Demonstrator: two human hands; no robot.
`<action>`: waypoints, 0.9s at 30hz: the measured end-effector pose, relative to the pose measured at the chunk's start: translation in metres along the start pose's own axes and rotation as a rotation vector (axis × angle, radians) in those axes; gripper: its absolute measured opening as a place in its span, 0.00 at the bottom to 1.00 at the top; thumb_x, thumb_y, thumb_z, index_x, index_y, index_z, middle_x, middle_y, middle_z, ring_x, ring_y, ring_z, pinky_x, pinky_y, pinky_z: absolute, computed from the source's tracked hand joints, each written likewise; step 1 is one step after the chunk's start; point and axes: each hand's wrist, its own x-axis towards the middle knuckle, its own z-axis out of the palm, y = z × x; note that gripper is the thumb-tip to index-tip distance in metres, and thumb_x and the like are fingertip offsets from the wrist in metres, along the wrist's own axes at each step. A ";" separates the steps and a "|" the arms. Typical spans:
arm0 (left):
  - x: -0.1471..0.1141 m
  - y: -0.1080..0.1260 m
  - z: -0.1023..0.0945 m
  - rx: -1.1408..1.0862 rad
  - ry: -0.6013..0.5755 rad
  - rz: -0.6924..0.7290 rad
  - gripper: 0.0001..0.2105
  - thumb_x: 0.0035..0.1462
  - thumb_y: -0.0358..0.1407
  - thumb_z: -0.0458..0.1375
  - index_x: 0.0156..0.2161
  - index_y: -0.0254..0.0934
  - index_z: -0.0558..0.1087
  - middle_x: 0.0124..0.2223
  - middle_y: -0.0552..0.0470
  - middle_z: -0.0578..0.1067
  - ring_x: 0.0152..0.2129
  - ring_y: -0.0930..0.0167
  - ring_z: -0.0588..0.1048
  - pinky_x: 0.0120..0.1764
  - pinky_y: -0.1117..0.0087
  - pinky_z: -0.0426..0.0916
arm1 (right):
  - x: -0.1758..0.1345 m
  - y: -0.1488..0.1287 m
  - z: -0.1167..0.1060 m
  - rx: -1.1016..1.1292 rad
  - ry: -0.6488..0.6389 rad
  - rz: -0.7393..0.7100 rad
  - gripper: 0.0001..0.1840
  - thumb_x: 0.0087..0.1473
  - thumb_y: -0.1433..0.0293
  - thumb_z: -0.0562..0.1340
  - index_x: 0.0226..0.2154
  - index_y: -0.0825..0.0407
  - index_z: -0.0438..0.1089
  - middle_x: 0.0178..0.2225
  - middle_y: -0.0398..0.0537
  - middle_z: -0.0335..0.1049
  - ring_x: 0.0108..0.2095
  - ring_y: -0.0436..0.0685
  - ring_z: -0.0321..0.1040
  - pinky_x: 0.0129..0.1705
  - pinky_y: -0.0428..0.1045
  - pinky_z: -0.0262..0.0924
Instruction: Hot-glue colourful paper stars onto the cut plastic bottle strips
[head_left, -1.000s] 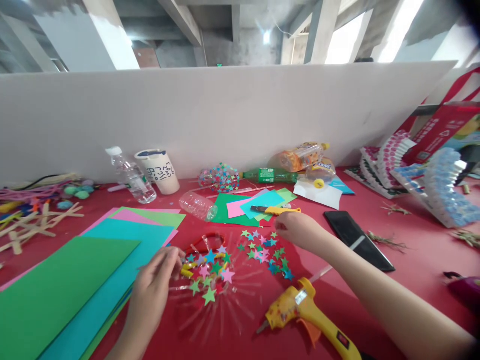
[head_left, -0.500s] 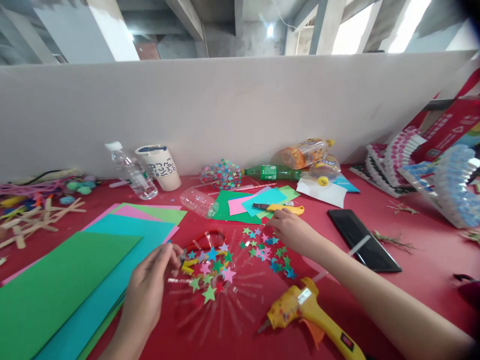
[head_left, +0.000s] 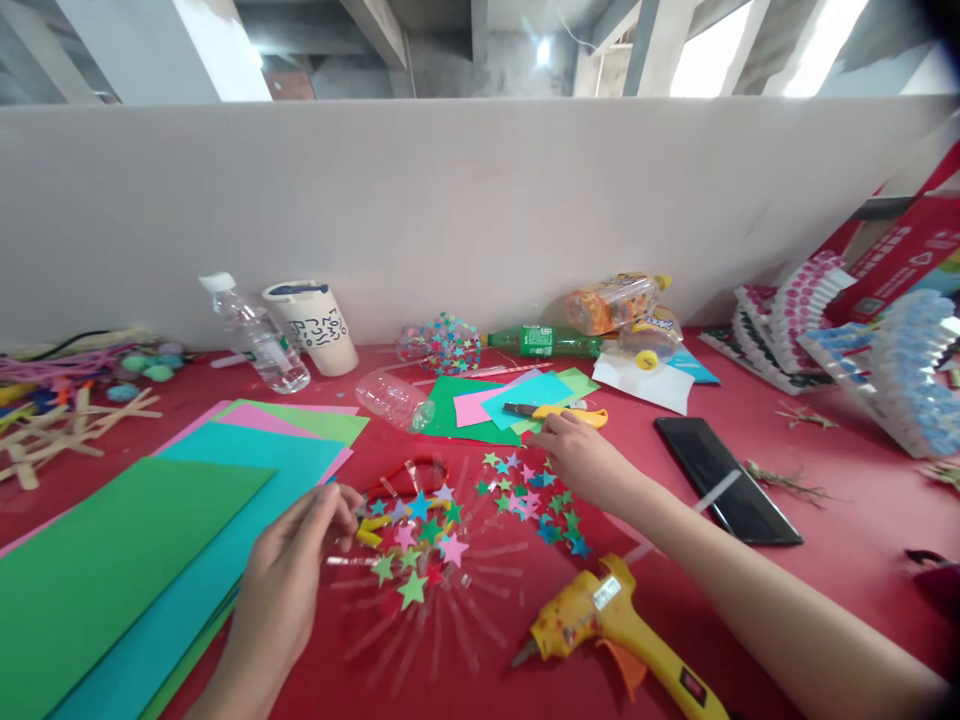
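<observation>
Over the red table, my left hand (head_left: pixel 300 550) is closed in a pinch at the left side of a clear plastic piece cut into splayed strips (head_left: pixel 469 625). What sits between its fingertips is too small to make out. Coloured paper stars (head_left: pixel 411 588) lie on those strips, with red-handled pliers (head_left: pixel 405 478) partly behind. My right hand (head_left: pixel 581 455) has its fingers drawn together at the far edge of a pile of small loose paper stars (head_left: pixel 536 495); its fingertips' contents are hidden. Just beyond it rests a yellow utility knife (head_left: pixel 570 414). A yellow glue gun (head_left: pixel 600 620) lies nearer me.
Coloured paper sheets (head_left: pixel 127 540) cover the left side. Behind stand a water bottle (head_left: pixel 259 335) and a white cup (head_left: pixel 319 330); a cut clear bottle (head_left: pixel 394 400) and a green bottle (head_left: pixel 547 342) lie nearby. A black phone (head_left: pixel 724 480) is at right.
The view has shifted slightly, so most things on the left appear a little further left. Both hands keep nearly the same places and closed poses.
</observation>
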 end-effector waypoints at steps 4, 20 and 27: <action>-0.001 0.000 -0.001 -0.002 0.004 -0.008 0.18 0.56 0.48 0.58 0.22 0.38 0.65 0.34 0.56 0.72 0.30 0.72 0.67 0.30 0.76 0.63 | -0.001 -0.002 0.000 -0.014 -0.030 -0.009 0.14 0.61 0.65 0.59 0.49 0.52 0.67 0.49 0.51 0.68 0.44 0.57 0.69 0.44 0.57 0.67; 0.000 0.000 0.000 -0.029 -0.002 -0.021 0.17 0.56 0.47 0.59 0.23 0.38 0.67 0.34 0.56 0.72 0.30 0.72 0.67 0.29 0.76 0.63 | 0.001 0.000 -0.005 0.005 -0.040 -0.012 0.13 0.62 0.65 0.59 0.48 0.52 0.68 0.49 0.51 0.69 0.44 0.56 0.69 0.45 0.56 0.67; -0.001 0.002 0.002 -0.024 -0.001 -0.017 0.17 0.57 0.46 0.58 0.22 0.38 0.66 0.33 0.55 0.71 0.33 0.71 0.68 0.32 0.76 0.63 | -0.003 -0.015 -0.011 0.068 -0.024 -0.159 0.12 0.62 0.66 0.59 0.46 0.53 0.69 0.47 0.49 0.69 0.43 0.56 0.70 0.43 0.55 0.68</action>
